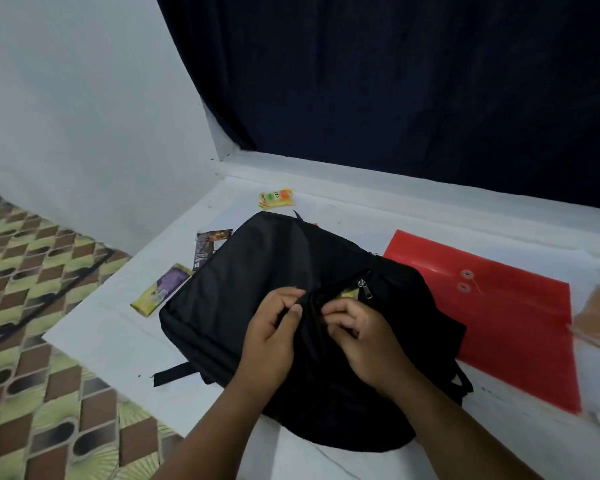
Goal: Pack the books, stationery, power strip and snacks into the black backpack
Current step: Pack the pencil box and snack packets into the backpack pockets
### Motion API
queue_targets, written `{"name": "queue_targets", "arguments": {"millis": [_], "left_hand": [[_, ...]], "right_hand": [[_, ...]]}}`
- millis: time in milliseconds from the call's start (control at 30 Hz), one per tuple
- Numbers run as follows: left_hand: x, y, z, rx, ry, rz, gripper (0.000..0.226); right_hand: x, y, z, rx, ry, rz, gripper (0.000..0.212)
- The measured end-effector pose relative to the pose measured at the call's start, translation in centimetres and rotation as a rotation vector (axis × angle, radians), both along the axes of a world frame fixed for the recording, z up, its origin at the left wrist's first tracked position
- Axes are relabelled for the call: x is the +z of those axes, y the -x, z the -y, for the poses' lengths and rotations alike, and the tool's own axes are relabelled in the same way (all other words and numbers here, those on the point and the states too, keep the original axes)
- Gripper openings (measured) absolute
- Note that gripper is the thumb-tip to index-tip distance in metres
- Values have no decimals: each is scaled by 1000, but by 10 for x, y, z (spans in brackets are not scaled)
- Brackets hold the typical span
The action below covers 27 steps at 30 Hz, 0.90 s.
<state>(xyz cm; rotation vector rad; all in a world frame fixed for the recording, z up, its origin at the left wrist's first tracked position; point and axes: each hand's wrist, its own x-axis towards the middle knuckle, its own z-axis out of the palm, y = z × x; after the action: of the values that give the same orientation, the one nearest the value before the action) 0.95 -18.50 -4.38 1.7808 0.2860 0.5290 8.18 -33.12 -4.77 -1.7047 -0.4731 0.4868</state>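
1. A big dark curtain [413, 91] hangs at 12 o'clock, behind a white table [101, 344].
2. The black backpack [257, 271] lies flat in the middle of the table.
3. A red folder [510, 327] with two round buttons lies flat at 3 o'clock, just beside the backpack.
4. The left hand [271, 337] rests on top of the backpack. Its fingers and thumb pinch the black cloth at the edge of a front pocket.
5. The right hand [364, 341] is just beside it, at 3 o'clock from the left hand. Its fingers are curled on the other side of the pocket opening; I cannot tell what they hold.
6. A bit of yellow wrapper [349, 293] peeks out of the pocket, next to a silver zipper pull [365, 289].
7. Three snacks lie on the table: a purple and yellow bar [161, 294] at 9 o'clock, a dark brown packet [207, 247] at 10 o'clock, and a small orange and green pack [276, 199] at 12 o'clock.
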Motion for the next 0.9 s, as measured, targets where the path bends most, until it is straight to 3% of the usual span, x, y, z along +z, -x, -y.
{"name": "queue_targets", "arguments": {"millis": [133, 233, 300, 400, 733, 833, 900], "left_hand": [[0, 1, 1, -5, -95, -8, 8], [3, 4, 0, -17, -142, -7, 14], [8, 7, -6, -20, -90, -4, 15], [19, 11, -29, 41, -9, 37, 18], [5, 31, -204, 344, -340, -59, 24], [-15, 33, -261, 340, -437, -224, 19], [-33, 31, -292, 312, -592, -462, 42]], "right_hand": [[2, 4, 11, -173, -25, 54, 30], [13, 8, 17, -413, -79, 202, 33], [23, 10, 14, -463, -83, 292, 36], [38, 13, -7, -430, -106, 418, 36], [48, 32, -144, -196, -64, 440, 26], [47, 38, -192, -134, -25, 456, 25], [46, 41, -224, -117, 11, 459, 26]]}}
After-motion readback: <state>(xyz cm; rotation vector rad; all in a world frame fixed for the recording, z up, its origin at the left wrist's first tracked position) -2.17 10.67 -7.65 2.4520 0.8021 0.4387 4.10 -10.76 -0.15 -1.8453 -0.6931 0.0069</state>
